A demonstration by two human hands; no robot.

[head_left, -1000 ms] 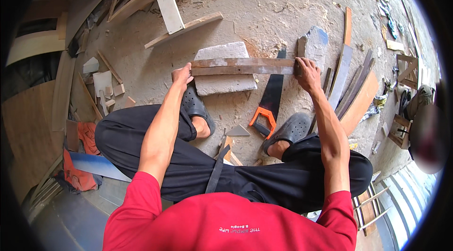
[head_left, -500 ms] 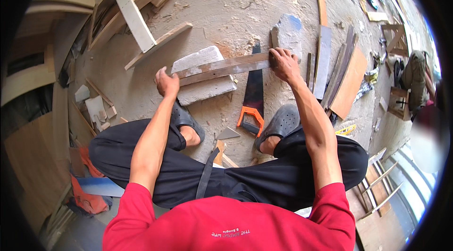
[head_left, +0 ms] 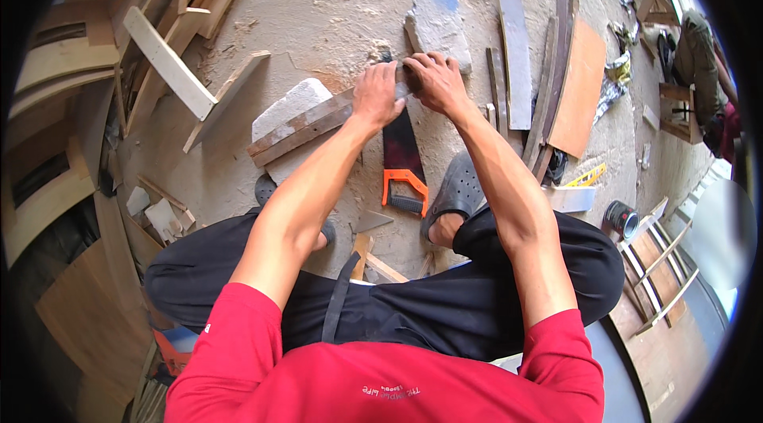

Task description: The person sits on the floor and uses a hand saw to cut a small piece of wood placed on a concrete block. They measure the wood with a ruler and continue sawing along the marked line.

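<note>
Two narrow weathered wooden strips lie side by side, slanting across a whitish block on the floor. Toward their right end, my left hand is closed over them. Close beside it, my right hand grips the end of the strips with bent fingers, next to a second pale block with a blue patch. Exactly how the fingers meet the wood underneath is hidden. Below the hands a handsaw lies on the floor, its orange-and-black handle toward me and part of its blade passing under the strips.
Several boards lie to the right, with an orange-brown panel among them. Nailed wooden pieces stand at the left. A small grey triangular piece sits between my feet. A tin can stands by my right knee. A person is at the far right.
My left hand has moved from the left end of the strips to the right, close beside my right hand. The right hand stays at the right end. The view has shifted slightly.
</note>
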